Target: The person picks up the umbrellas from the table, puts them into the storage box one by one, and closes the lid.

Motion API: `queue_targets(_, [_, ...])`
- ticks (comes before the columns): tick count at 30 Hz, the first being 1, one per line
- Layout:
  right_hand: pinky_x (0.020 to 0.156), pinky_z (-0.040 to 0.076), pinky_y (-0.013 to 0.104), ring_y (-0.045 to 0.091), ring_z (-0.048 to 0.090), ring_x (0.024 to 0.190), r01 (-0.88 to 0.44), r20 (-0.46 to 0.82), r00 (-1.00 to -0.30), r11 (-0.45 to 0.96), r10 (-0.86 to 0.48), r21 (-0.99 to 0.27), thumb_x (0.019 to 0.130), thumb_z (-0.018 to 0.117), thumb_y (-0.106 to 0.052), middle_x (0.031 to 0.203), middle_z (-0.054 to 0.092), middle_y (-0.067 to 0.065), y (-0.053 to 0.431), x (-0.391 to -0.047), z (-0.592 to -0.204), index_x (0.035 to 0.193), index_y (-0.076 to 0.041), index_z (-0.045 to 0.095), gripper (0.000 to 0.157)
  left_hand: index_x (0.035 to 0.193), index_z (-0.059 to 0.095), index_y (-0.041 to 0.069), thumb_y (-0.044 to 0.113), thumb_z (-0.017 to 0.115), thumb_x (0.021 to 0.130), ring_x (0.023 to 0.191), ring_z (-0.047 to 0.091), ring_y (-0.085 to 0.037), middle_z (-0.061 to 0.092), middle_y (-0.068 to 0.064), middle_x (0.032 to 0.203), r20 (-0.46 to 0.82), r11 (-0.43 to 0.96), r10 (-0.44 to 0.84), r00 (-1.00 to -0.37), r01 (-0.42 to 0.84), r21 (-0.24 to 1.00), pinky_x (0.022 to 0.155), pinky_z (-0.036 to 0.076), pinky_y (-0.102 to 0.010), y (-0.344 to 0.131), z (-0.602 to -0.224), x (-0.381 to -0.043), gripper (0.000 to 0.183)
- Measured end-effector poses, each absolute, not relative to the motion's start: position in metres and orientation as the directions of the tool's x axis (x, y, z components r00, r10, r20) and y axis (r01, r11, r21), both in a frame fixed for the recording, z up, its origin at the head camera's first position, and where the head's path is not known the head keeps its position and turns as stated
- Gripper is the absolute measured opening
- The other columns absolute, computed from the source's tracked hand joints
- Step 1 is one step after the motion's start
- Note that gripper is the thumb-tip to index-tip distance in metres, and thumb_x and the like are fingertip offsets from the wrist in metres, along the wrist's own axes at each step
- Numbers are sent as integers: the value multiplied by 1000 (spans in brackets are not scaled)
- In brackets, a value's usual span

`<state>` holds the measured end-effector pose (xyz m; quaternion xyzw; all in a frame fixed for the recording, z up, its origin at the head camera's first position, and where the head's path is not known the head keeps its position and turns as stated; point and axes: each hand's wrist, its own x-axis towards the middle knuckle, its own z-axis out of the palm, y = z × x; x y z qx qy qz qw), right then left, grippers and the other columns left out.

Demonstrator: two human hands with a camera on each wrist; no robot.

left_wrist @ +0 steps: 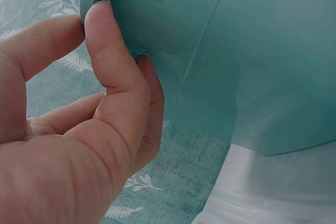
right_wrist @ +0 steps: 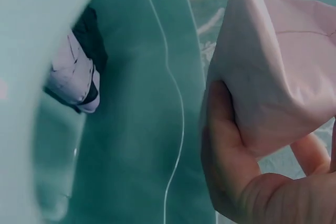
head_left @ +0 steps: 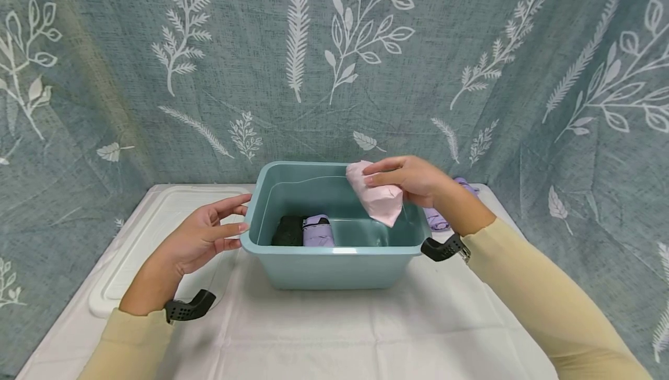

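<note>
A teal bin [head_left: 334,269] on a white cloth [head_left: 313,333]: the left hand [head_left: 201,235], partly curled, pinches its rim at nine o'clock. The right hand [head_left: 415,181], fingers bent, grips a pink bundle [head_left: 375,194] above two o'clock. Inside, toward eight, lie black [head_left: 288,231] and lavender rolls [head_left: 317,232] (side by side).

A blue-green curtain [head_left: 251,37] (white-patterned, lightly creased) hangs behind a white tablecloth [head_left: 313,327].

No text, label, brand, number or sign can be read on the rectangular teal plastic bin [head_left: 329,269] or the soft pale-pink cloth bundle [head_left: 377,200] toward its right edge; fine dark marks on the folded lilac cloth bundle [head_left: 317,235] by the bin's front edge are too small to make out.
</note>
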<state>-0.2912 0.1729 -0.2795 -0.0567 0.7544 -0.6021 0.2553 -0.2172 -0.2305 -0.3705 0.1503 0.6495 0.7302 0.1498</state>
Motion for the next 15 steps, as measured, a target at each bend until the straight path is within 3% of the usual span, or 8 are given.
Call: queue_targets(15, [68, 59, 32, 17, 68, 78, 329, -463, -759, 344, -458, -879, 99, 67, -16, 99, 70, 7, 148, -313, -289, 139, -1, 60, 43, 161, 24, -1, -3, 59, 100, 86, 70, -8, 55, -1, 120, 17, -103, 409, -912, -28, 994, 74, 60, -24, -232, -370, -217, 71])
